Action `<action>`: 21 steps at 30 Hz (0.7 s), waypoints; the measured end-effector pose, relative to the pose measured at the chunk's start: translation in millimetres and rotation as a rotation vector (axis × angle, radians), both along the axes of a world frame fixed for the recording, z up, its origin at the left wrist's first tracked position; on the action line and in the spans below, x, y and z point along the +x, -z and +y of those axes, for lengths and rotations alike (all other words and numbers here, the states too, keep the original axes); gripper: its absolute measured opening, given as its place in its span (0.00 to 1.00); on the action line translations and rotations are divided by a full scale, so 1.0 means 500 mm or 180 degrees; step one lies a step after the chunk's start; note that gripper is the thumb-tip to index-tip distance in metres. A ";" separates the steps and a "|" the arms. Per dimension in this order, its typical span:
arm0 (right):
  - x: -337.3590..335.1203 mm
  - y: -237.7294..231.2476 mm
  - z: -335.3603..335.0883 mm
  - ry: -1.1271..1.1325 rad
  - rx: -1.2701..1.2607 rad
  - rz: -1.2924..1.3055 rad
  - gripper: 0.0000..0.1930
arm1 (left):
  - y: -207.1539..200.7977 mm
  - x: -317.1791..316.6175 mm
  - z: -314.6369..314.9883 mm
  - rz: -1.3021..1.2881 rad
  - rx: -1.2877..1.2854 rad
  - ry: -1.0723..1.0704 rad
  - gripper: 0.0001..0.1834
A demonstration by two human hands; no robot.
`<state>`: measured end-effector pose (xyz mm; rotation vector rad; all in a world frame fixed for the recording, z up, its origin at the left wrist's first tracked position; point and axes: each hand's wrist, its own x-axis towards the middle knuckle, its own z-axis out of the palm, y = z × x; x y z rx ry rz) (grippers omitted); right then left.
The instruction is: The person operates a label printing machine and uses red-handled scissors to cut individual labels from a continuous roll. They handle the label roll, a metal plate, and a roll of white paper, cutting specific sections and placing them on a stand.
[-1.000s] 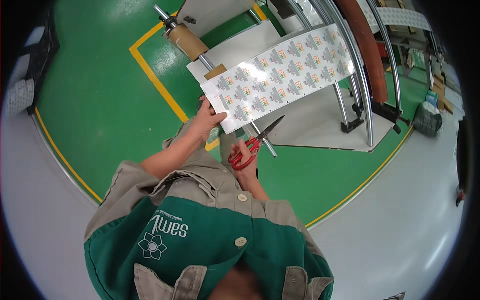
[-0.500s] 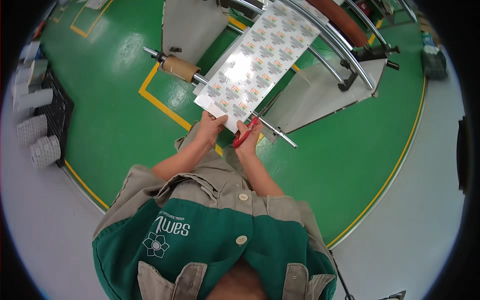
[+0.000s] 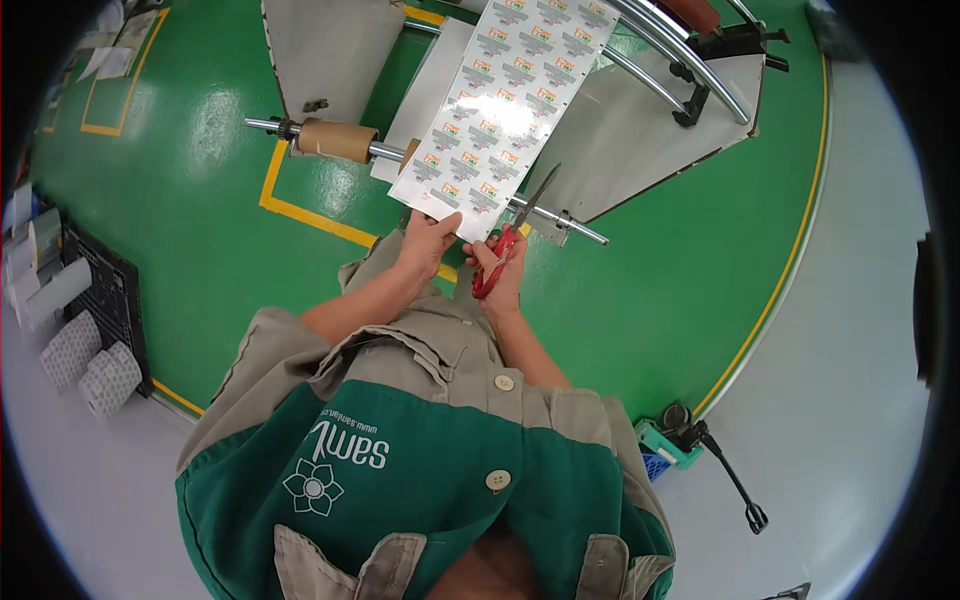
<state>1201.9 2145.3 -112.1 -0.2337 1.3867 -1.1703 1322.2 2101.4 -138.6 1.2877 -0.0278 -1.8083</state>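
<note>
A white printed sheet [image 3: 490, 115] with repeated small orange and green labels hangs down toward me from the machine's rollers. My left hand [image 3: 428, 240] pinches its lower edge, thumb on top. In my right hand [image 3: 508, 280] is a pair of red-handled scissors [image 3: 484, 285], blades pointing up and away, to the right of the sheet. The fingertips of that hand are close to the sheet's lower right corner; whether they touch it I cannot tell. Behind the sheet runs a metal shaft [image 3: 585, 232] bearing a brown cardboard core [image 3: 338, 141].
Grey machine side plates [image 3: 335, 55] and curved metal bars [image 3: 690, 60] stand ahead. At the left are printed rolls [image 3: 110, 380] beside a black pallet [image 3: 115, 270]. A green tool with a black handle [image 3: 675, 445] lies at the lower right. Yellow lines mark the green floor.
My view has shifted a little. The scissors have turned more upright and their blades stand out further beside the sheet. My left hand keeps its pinch on the lower edge.
</note>
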 end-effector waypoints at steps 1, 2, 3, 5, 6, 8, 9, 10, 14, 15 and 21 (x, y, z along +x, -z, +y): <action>0.006 -0.007 -0.003 0.0025 0.0005 -0.0013 0.28 | 0.003 0.006 -0.002 0.0050 -0.0007 0.0052 0.29; 0.010 -0.015 -0.003 0.0057 -0.0010 0.0014 0.28 | 0.005 0.008 0.000 0.0070 -0.0026 0.0079 0.27; 0.015 -0.016 -0.002 0.0084 -0.0051 0.0019 0.28 | 0.003 0.014 -0.002 0.0009 0.0076 0.0162 0.26; 0.017 -0.015 -0.001 0.0127 -0.0130 0.0035 0.28 | -0.001 0.019 -0.003 -0.0110 0.0284 0.0315 0.24; 0.019 -0.017 -0.002 0.0165 -0.0146 0.0071 0.28 | -0.017 0.019 -0.001 -0.0124 0.0288 0.0219 0.18; 0.027 -0.018 -0.001 0.0179 -0.0101 0.0091 0.28 | -0.029 0.075 -0.001 -0.0148 0.0476 0.1650 0.14; 0.027 -0.020 0.000 0.0186 -0.0082 0.0118 0.27 | -0.041 0.091 -0.002 -0.0145 0.0562 0.2366 0.14; 0.025 -0.021 0.001 0.0193 -0.0061 0.0144 0.27 | -0.091 0.093 -0.006 -0.0799 -0.0178 0.2916 0.16; 0.024 -0.037 0.003 0.0134 -0.0145 0.0274 0.27 | -0.133 0.082 -0.027 -0.2469 -0.2363 0.2758 0.08; 0.024 -0.046 -0.003 0.0117 -0.0130 0.0272 0.27 | -0.136 0.071 -0.040 -0.2801 -0.2959 0.2453 0.05; 0.028 -0.064 0.006 0.0186 -0.0318 0.0221 0.27 | -0.126 0.054 -0.039 -0.2932 -0.3826 0.2816 0.04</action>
